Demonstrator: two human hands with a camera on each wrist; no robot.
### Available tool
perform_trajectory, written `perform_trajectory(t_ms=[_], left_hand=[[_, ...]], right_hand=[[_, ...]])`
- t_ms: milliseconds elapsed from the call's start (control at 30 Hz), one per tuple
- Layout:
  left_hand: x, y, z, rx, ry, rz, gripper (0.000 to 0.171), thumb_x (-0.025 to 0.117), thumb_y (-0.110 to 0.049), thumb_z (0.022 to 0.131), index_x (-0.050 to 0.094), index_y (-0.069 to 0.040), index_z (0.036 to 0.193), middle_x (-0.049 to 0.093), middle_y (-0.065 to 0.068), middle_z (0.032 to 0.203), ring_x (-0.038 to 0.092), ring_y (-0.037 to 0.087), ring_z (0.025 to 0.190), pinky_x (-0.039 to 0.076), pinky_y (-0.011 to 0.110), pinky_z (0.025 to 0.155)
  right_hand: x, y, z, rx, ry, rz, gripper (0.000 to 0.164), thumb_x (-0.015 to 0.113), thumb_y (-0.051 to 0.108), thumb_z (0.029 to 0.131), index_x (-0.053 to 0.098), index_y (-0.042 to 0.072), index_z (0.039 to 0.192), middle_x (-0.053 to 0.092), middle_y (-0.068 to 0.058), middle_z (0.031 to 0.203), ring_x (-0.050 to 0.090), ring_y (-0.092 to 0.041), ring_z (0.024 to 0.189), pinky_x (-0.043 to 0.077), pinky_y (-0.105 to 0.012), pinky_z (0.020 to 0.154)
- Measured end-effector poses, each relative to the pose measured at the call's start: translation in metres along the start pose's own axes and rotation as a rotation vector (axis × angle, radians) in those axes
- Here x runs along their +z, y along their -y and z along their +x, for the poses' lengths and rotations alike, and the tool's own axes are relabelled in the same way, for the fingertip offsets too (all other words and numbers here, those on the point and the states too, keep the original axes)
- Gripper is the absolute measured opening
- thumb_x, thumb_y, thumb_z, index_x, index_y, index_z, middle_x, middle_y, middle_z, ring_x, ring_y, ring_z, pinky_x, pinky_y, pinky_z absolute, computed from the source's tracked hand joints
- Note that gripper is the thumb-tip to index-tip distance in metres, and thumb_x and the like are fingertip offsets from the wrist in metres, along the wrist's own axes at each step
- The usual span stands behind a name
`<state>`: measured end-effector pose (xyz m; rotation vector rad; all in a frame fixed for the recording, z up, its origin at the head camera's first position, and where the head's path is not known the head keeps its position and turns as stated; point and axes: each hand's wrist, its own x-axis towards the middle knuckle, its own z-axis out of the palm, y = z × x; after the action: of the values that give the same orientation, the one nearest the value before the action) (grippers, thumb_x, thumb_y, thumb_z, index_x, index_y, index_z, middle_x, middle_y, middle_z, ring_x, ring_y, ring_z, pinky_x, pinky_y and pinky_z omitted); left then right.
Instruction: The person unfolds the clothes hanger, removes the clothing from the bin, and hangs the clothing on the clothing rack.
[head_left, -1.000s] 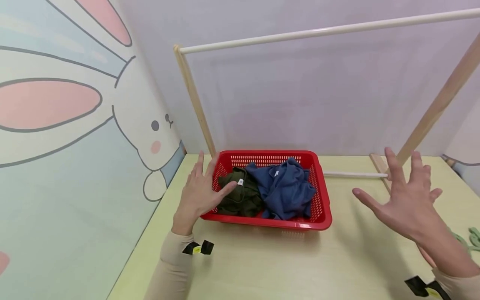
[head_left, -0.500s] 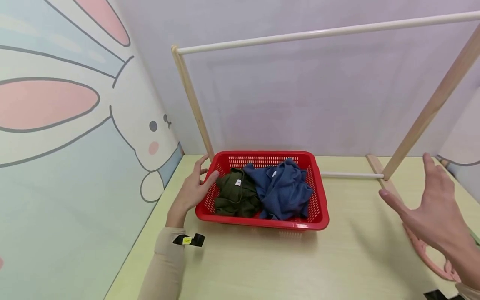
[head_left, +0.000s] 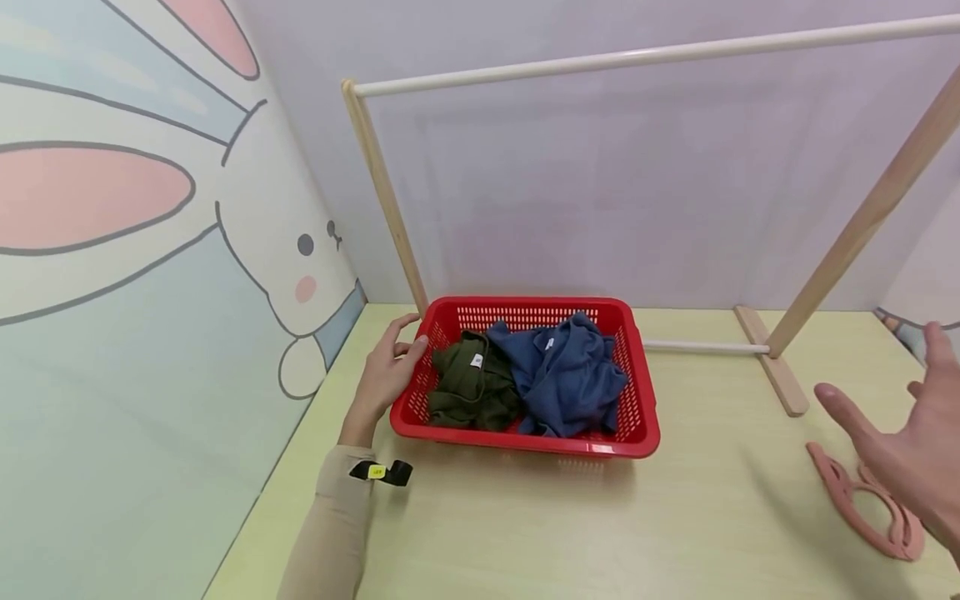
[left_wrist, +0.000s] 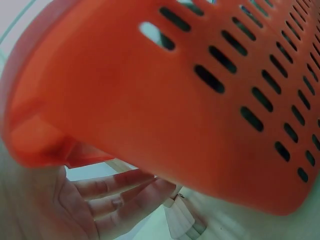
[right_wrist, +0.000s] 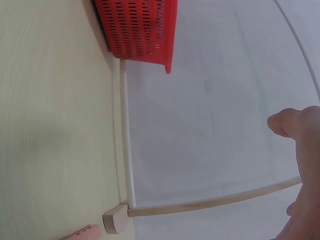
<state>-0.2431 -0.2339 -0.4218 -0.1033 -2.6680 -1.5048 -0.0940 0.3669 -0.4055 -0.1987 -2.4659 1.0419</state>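
A red plastic basket (head_left: 525, 442) stands on the pale table, slots cut through its walls. Inside it lie a dark green garment (head_left: 468, 392) on the left and a blue garment (head_left: 573, 379) on the right, each with a small white label. My left hand (head_left: 384, 375) holds the basket's left rim, thumb over the top and fingers outside; in the left wrist view the fingers (left_wrist: 125, 200) reach below the rim beside the slotted wall. At the right edge my right hand (head_left: 918, 442) hovers with fingers spread, holding nothing, near a pink clothes hanger (head_left: 862, 521).
Behind the basket stands a rack with a white top rail (head_left: 645, 57), wooden posts (head_left: 862, 225), a wooden foot (head_left: 776, 371) and a low white bar (head_left: 705, 347). A wall with a painted rabbit (head_left: 277, 242) closes off the left side.
My left hand has come down onto the basket's left rim and now grips it. My right hand has moved right, away from the basket, uncovering the pink hanger.
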Motion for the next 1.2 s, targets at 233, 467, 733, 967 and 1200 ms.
perform_trajectory(t_ms=[233,467,733,967,1200], left_hand=[[0.006,-0.003,0.005,-0.018,0.042,-0.021,0.048,0.059,-0.035,0.117,0.051,-0.032,0.164,0.076,0.021,0.134,0.079,0.038,0.114,0.067,0.052,0.09],[0.003,-0.006,0.009,-0.01,0.054,-0.013,0.049,0.057,-0.037,0.118,0.05,-0.032,0.166,0.077,0.021,0.13,0.079,0.037,0.111,0.068,0.05,0.091],[-0.012,-0.003,0.005,-0.025,0.065,0.011,0.054,0.053,-0.038,0.119,0.044,-0.031,0.171,0.072,0.025,0.141,0.076,0.04,0.121,0.066,0.052,0.096],[-0.024,0.001,-0.003,-0.041,0.055,0.02,0.055,0.051,-0.037,0.12,0.04,-0.03,0.173,0.071,0.028,0.141,0.076,0.043,0.12,0.066,0.053,0.096],[-0.007,0.001,0.0,-0.049,0.088,-0.007,0.055,0.052,-0.036,0.119,0.04,-0.031,0.173,0.067,0.027,0.148,0.072,0.045,0.128,0.063,0.056,0.099]], right_hand=[[-0.013,-0.003,-0.012,0.312,-0.056,0.029,0.107,0.064,0.049,0.108,-0.008,0.011,0.179,-0.007,-0.02,0.186,0.006,-0.059,0.167,0.009,-0.062,0.137],[-0.027,-0.017,-0.025,0.553,-0.041,0.086,0.105,0.054,0.058,0.111,-0.014,0.012,0.177,-0.011,-0.016,0.186,0.0,-0.049,0.17,0.008,-0.058,0.138],[-0.022,-0.056,-0.029,0.282,-0.16,0.166,0.092,0.07,0.022,0.11,0.011,0.031,0.179,0.015,-0.003,0.185,0.027,0.002,0.159,0.024,0.002,0.112],[-0.018,-0.08,-0.036,0.253,-0.09,0.069,0.092,0.075,0.026,0.107,0.019,0.031,0.18,0.021,-0.013,0.184,0.035,0.013,0.143,0.025,0.007,0.103],[-0.028,-0.116,-0.057,0.47,-0.082,0.034,0.09,0.064,0.037,0.113,0.005,0.027,0.18,0.007,-0.02,0.186,0.014,-0.031,0.173,0.012,-0.047,0.14]])
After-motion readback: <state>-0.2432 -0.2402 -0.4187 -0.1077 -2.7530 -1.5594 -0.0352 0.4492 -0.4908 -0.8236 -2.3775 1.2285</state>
